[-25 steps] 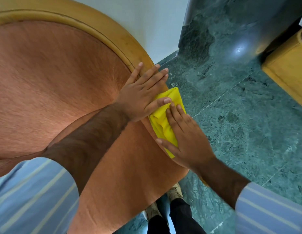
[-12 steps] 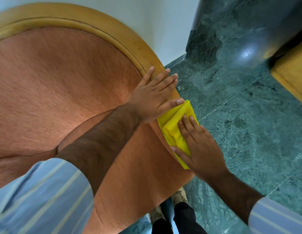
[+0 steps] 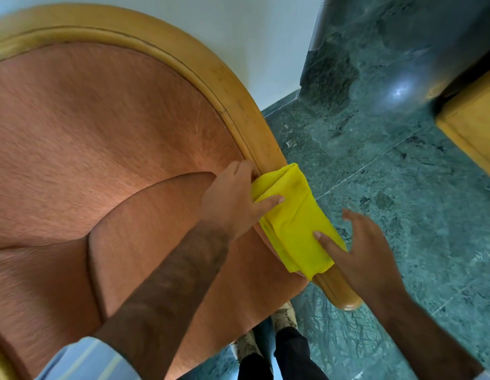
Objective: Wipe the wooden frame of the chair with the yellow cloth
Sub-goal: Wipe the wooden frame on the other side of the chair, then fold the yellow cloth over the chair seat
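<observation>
lengthwise, yellow cloth (image 3: 293, 223) drapes wooden frame (image 3: 254, 124); left hand (image 3: 227, 204) grips it, right hand (image 3: 370, 256) splayed.

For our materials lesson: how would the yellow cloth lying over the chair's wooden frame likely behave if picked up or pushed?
Probably floppy: the yellow cloth bends in soft folds over the wooden frame. Likely light, being thin fabric. On that glossy wood it might slip off if nudged.

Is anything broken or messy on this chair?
Nothing stands out. The cloth lies folded over the frame; the left hand holds it and the right hand touches it with its thumb. No spills or breaks show.
</observation>
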The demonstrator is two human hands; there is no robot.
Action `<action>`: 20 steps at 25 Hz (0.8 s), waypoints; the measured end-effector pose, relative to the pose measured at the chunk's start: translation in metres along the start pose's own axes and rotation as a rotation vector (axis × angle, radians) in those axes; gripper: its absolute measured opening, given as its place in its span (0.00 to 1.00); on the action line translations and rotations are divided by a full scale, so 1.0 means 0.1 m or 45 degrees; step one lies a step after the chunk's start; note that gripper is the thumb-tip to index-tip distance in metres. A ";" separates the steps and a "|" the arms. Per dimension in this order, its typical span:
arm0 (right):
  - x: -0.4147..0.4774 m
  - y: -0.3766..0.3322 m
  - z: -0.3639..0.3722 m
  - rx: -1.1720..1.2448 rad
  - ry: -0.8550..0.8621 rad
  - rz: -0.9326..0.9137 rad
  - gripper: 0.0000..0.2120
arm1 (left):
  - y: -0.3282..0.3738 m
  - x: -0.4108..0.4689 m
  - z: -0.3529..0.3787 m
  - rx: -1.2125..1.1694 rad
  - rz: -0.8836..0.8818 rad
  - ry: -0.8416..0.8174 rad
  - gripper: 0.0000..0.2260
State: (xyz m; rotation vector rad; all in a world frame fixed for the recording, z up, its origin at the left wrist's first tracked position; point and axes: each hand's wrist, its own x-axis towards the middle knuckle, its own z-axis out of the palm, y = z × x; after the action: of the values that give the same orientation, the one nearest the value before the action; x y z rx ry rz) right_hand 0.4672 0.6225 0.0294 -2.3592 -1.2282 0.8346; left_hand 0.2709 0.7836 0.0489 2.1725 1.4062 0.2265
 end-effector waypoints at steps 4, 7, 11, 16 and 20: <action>0.02 0.01 0.00 0.029 0.019 0.029 0.26 | 0.02 0.05 0.03 -0.158 -0.197 -0.006 0.18; 0.05 -0.08 -0.09 0.102 0.044 0.016 0.19 | 0.00 0.08 -0.07 -0.194 -0.145 -0.012 0.11; 0.12 -0.38 -0.23 0.816 -0.223 0.213 0.12 | -0.23 0.00 -0.31 -0.556 -0.374 0.018 0.07; 0.22 -1.15 -0.15 1.005 -0.412 0.100 0.17 | -0.67 -0.54 -0.70 -0.929 -0.594 0.332 0.12; 0.23 -1.92 0.18 1.061 -0.740 0.017 0.20 | -1.09 -1.23 -1.00 -0.995 -0.795 0.713 0.05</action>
State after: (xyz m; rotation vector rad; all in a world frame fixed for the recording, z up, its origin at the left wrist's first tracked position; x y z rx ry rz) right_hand 0.3476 0.7500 0.1130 -1.4885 -0.7851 1.7076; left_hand 0.0880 0.7428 0.0939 1.0103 1.8038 1.0006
